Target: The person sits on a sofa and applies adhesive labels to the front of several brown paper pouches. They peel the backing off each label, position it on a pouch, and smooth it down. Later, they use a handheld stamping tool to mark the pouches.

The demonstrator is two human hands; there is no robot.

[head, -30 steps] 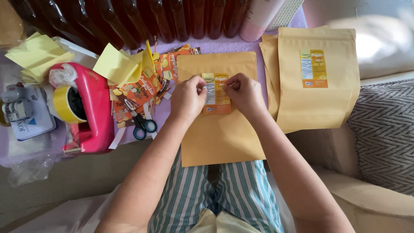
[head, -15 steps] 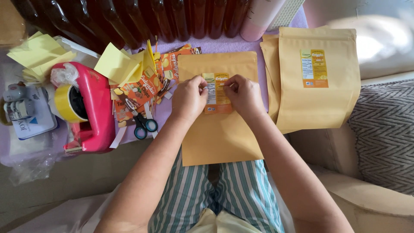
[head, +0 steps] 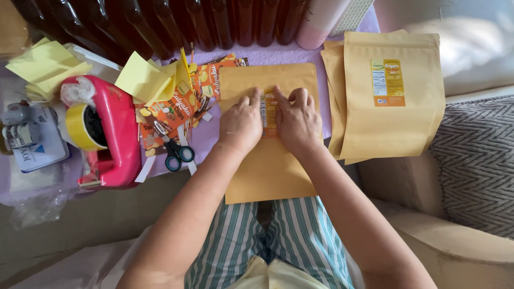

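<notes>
A tan paper pouch (head: 270, 166) lies flat in front of me, its lower part over my lap. My left hand (head: 241, 124) and my right hand (head: 297, 120) rest side by side on its upper half, fingers flat, pressing on an orange and white label (head: 269, 111) that shows between them. Neither hand grips anything. To the right lies a stack of the same tan pouches (head: 391, 107), the top one with a label stuck on it.
Left of the pouch are orange printed stickers (head: 176, 109), yellow backing papers (head: 143, 79), small scissors (head: 176, 152) and a pink tape dispenser (head: 110, 134) with yellow tape. Dark bottles (head: 160, 21) line the far edge. A grey patterned cushion (head: 476, 166) sits at right.
Both hands have drawn closer together over the label, pressing it down. The pouch has stayed in place.
</notes>
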